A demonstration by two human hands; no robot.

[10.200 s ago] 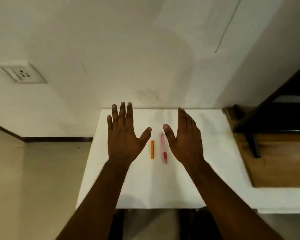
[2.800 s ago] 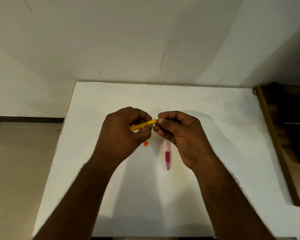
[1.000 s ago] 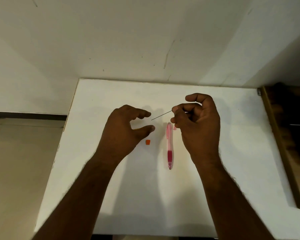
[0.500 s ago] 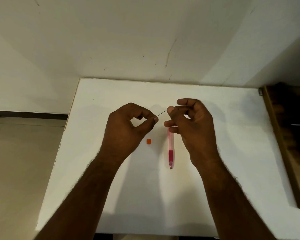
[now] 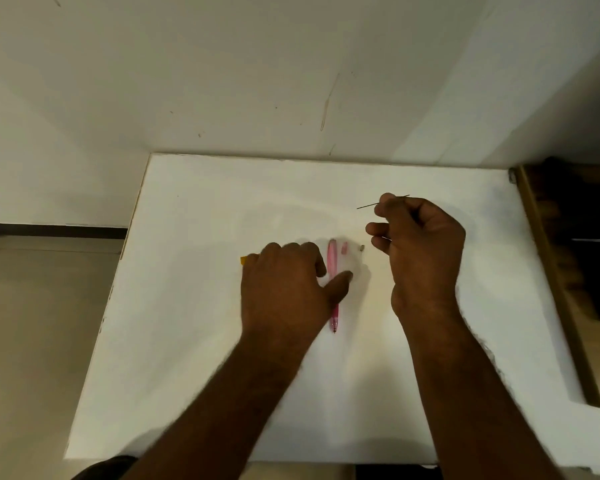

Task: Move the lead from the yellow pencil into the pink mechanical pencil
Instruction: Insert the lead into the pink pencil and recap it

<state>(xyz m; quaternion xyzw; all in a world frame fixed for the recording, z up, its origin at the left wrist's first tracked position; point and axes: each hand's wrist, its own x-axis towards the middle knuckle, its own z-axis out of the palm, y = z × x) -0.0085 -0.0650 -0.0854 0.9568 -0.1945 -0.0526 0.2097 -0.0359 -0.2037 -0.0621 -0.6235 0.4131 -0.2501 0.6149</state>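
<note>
Lead, a thin dark graphite stick (image 5: 369, 205), is being pinched by right hand (image 5: 420, 244) fingers (image 5: 383, 204); excess squeeze risks snapping. Left hand (image 5: 288, 292) fingers are spreading loosely over the pink plastic mechanical pencil (image 5: 333, 268) on the white bench (image 5: 187, 306), possibly rolling it.

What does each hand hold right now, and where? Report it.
The right hand pinches the thin lead near its middle. The left hand reaches over the pink mechanical pencil; no closed grip shows.

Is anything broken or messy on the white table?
Nothing looks broken. The pink pencil lies with its pink cap and a tiny grey piece loose beside it. The right hand pinches the thin lead.
</note>
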